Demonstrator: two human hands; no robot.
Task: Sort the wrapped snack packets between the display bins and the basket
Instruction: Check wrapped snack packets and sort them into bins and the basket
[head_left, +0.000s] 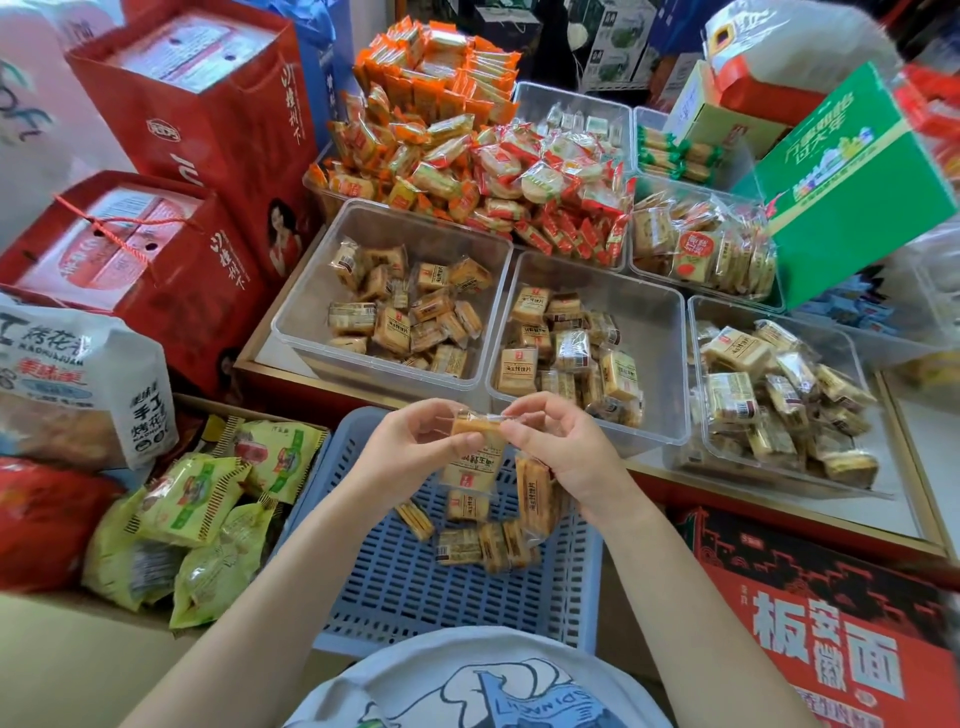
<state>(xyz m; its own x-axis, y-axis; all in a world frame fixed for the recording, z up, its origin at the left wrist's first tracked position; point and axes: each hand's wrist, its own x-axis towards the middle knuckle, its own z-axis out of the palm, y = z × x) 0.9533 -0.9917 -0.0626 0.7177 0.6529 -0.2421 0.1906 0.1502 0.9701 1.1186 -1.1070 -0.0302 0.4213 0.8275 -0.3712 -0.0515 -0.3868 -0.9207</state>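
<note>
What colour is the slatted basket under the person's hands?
The basket is pale blue, with a slotted grid floor. The head view, the only one, shows it.

My one head view looks forward and down, close over the blue basket (415, 587), toward clear display bins (311, 322) just beyond.

A pale blue slatted basket (415, 587) holds tan, clear-wrapped snack packets (480, 545). Left of the basket lie yellow-green bags (192, 499); beyond it, orange-and-red wrapped snacks (441, 104) heap behind clear bins (306, 312).
</note>
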